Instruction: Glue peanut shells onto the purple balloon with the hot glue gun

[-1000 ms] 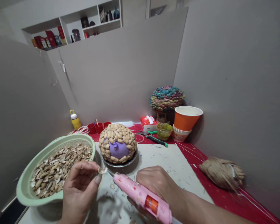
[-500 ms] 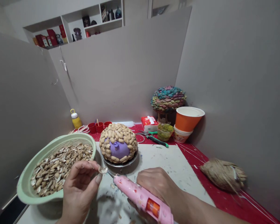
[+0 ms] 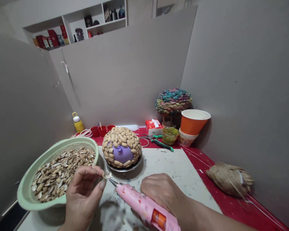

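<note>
A peanut shell half [image 3: 107, 175] sits pinched between the thumb and fingers of the left hand [image 3: 83, 195], held just above the table [image 3: 173, 166] at about 7 o'clock in the view. The metal tip of a pink glue gun [image 3: 144, 205] touches the shell's edge from 4 o'clock; the right hand [image 3: 162, 194] is wrapped closed around the gun's body. Against the picture from a second ago, the gun has swung a little lower and its tip now sits slightly under the shell rather than level with it, while the left hand has hardly shifted. That suggests glue is going onto the shell at this moment, though no bead of glue can be made out.

Just beyond the shell, at 12 o'clock from it, a purple balloon [image 3: 122, 153] rests on a metal plate [image 3: 135, 165], covered over most of its top and sides with peanut shells; a purple patch facing the camera is bare. At 9 o'clock stands a green colander [image 3: 26, 192] heaped with more shell halves. Farther back lie pliers [image 3: 160, 143], a tissue box [image 3: 153, 126], red cups [image 3: 101, 131], an orange cup [image 3: 194, 122] and, at 3 o'clock, a bundle of twine [image 3: 228, 179].
</note>
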Available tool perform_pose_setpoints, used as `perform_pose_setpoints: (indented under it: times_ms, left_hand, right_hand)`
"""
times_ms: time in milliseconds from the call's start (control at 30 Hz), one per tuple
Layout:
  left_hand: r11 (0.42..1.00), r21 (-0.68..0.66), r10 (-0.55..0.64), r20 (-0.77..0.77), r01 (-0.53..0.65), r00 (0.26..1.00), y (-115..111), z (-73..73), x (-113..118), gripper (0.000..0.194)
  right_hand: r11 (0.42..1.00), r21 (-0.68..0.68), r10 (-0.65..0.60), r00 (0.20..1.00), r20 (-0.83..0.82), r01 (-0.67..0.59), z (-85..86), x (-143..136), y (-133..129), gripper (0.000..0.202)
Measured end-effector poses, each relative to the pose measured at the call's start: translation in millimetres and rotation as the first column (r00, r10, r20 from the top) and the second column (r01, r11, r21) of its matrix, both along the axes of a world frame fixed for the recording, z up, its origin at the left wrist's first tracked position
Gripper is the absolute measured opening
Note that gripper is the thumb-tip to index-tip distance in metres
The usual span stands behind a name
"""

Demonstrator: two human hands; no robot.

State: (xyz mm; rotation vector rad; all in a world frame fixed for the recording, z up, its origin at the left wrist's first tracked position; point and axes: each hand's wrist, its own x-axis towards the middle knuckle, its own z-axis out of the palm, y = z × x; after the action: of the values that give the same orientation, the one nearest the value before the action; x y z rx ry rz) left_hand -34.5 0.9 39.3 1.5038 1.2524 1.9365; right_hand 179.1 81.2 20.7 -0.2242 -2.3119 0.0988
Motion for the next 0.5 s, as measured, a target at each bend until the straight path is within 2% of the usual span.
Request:
perform_pose_setpoints:
  times_ms: [200, 367, 433, 500]
  left_hand:
    - [1.000, 0.003, 0.003, 0.054, -0.004, 0.999, -1.7, 0.0, -1.9, 0.022]
    - [0.999, 0.044, 0.023, 0.136, -0.029, 0.990, -6.7, 8.4, -5.0, 0.023]
    - [0.998, 0.048, 0.039, 0.178, -0.048, 0.983, -11.5, 13.9, -7.2, 0.024]
    - [0.997, 0.038, 0.061, 0.242, -0.072, 0.968, -18.7, 22.0, -10.4, 0.026]
  right_hand:
    - [1.000, 0.017, -0.024, 1.000, 0.003, 0.024, -0.6, 1.1, 4.0, 0.030]
    - [0.996, 0.070, -0.039, 0.992, -0.122, 0.048, 16.7, 4.0, 8.1, 0.032]
    - [0.998, 0.010, -0.058, 0.980, -0.191, 0.061, 27.4, 7.6, 7.0, 0.028]
    - [0.987, -0.148, -0.099, 0.965, -0.244, 0.064, 37.3, 13.1, 4.4, 0.021]
